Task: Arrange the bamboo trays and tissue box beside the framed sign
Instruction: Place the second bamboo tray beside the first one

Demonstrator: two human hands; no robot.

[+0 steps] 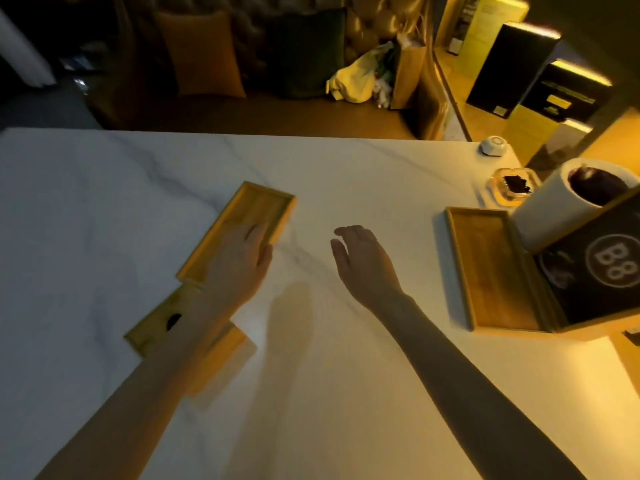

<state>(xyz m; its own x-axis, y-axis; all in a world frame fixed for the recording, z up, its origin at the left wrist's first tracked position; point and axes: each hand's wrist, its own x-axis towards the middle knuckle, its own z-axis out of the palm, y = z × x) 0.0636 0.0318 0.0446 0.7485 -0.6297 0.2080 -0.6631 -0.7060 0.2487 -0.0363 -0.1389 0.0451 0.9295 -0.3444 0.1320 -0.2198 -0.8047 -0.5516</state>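
A long bamboo tray lies tilted on the white marble table, left of centre. My left hand lies on its near half, fingers inside it and thumb on its right rim. Under my left forearm sits a bamboo tissue box with a dark oval slot, partly hidden. My right hand hovers open over bare table in the middle, holding nothing. A second bamboo tray lies at the right, against the dark framed sign marked B8.
A white cylinder with a dark inside stands behind the sign. A glass ashtray and a small white round device sit at the far right corner. A sofa with cushions and bags lies beyond the table's far edge.
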